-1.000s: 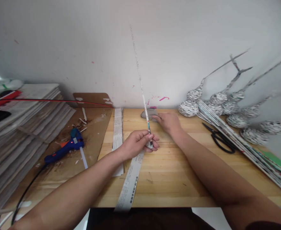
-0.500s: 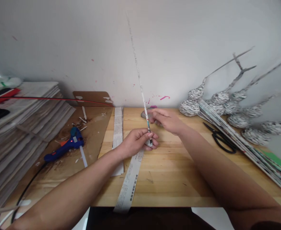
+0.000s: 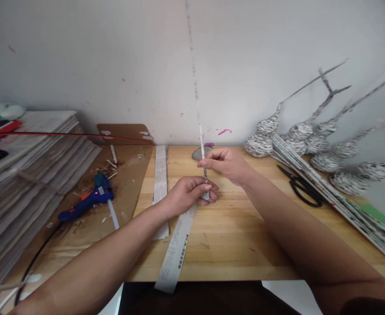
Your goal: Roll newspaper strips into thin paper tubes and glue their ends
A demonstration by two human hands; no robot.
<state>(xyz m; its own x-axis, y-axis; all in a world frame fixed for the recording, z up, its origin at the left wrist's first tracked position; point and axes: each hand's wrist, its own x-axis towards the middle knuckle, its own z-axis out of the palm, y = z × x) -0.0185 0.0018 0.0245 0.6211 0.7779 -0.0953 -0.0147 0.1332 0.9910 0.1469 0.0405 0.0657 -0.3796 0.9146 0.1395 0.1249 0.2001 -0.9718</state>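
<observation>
A long thin rolled newspaper tube (image 3: 197, 98) rises almost upright in front of the wall, its top cut off by the picture's upper edge. My left hand (image 3: 192, 193) pinches its lower end between thumb and fingers. From there a loose newspaper strip (image 3: 176, 253) runs down toward me, past the table's front edge. Just above, my right hand (image 3: 227, 165) closes thumb and fingertips round the tube. Behind it lies a grey disc-like object (image 3: 199, 153), partly covered by the hand and tube. More flat newspaper strips (image 3: 160, 175) lie left of my hands.
On the left are a blue glue gun (image 3: 87, 201) on a stained brown board (image 3: 127, 188) and a tall stack of newspaper (image 3: 31, 192). To the right lie black scissors (image 3: 302, 188), a bundle of paper tubes (image 3: 330, 192) and several woven paper gourds (image 3: 260, 144).
My right hand has moved down slightly and closed round the tube, its fingers having been beside it before. The tube has tilted nearer to upright. My left hand keeps its hold.
</observation>
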